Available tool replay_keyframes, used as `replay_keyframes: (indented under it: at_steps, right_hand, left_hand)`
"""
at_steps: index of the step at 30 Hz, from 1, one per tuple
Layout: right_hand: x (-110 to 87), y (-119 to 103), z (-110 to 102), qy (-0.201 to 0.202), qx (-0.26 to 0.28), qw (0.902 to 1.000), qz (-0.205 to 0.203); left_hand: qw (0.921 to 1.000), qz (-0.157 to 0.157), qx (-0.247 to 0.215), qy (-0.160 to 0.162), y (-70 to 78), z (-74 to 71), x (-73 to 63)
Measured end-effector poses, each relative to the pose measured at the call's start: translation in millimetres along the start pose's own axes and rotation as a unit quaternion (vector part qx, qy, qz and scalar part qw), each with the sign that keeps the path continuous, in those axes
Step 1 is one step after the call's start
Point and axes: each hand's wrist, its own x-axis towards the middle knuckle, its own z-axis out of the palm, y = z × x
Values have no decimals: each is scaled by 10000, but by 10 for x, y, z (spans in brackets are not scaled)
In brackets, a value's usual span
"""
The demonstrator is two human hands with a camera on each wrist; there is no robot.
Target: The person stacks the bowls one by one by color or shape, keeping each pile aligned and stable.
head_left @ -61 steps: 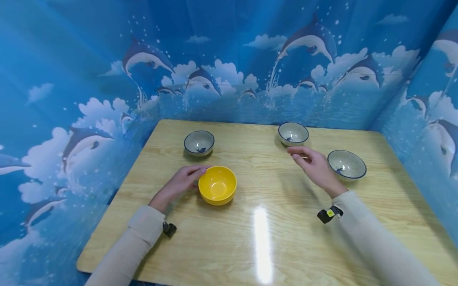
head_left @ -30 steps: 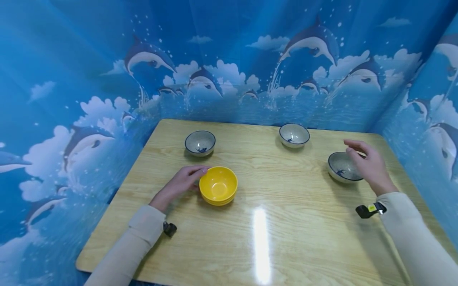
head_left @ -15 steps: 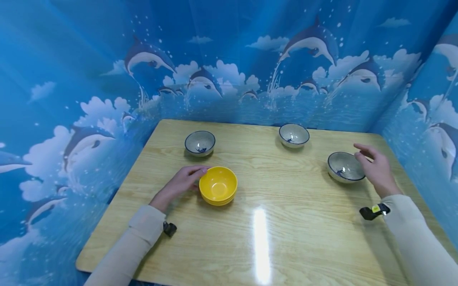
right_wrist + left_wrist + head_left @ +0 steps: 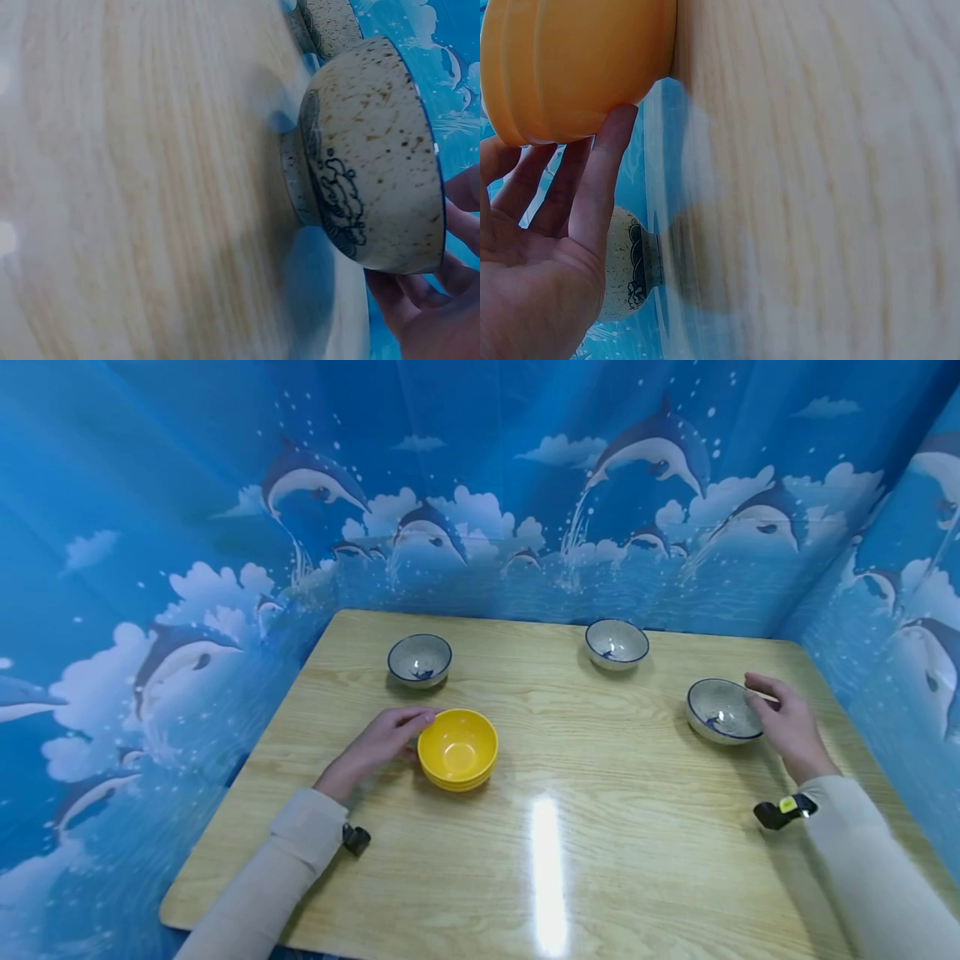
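My left hand (image 4: pixel 381 743) is at the left side of a small stack of yellow bowls (image 4: pixel 457 750), holding it with the thumb at the rim and the fingers along the outer wall. The left wrist view shows those fingertips against the orange-looking side of the bowls (image 4: pixel 585 67). At the right, my right hand (image 4: pixel 791 727) grips the rim of a speckled grey bowl with a blue edge (image 4: pixel 718 714), which stands upright on the table. In the right wrist view some fingertips are hidden behind this bowl (image 4: pixel 382 165).
Two matching grey bowls stand farther back, one at the left (image 4: pixel 419 660) and one at the right (image 4: pixel 616 644). All bowls are on a light wooden table (image 4: pixel 637 827). A blue dolphin-print curtain (image 4: pixel 487 460) hangs behind and at both sides.
My right hand has moved right, from near the back right bowl to above the rightmost bowl, then lowered to its rim. My left hand and the yellow bowls have stayed put.
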Motion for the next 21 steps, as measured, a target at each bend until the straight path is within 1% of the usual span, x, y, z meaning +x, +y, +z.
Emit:
replay_keyframes:
  at_steps: [5,8,14,21]
  right_hand:
    - [-38,56,24,-129,-241,9996,70]
    - [-58,91,35,-127,-249,9996,61]
    - [-80,124,33,-148,-3,9999,16]
    - [-135,128,13,-268,374,9985,298]
  left_hand:
    - [10000,-19,-37,-7,8,1,4]
    - [10000,-29,-19,18,12,7,13]
    - [9999,-31,88,97,14,16,22]
    - [9997,-115,131,157,4,26,21]
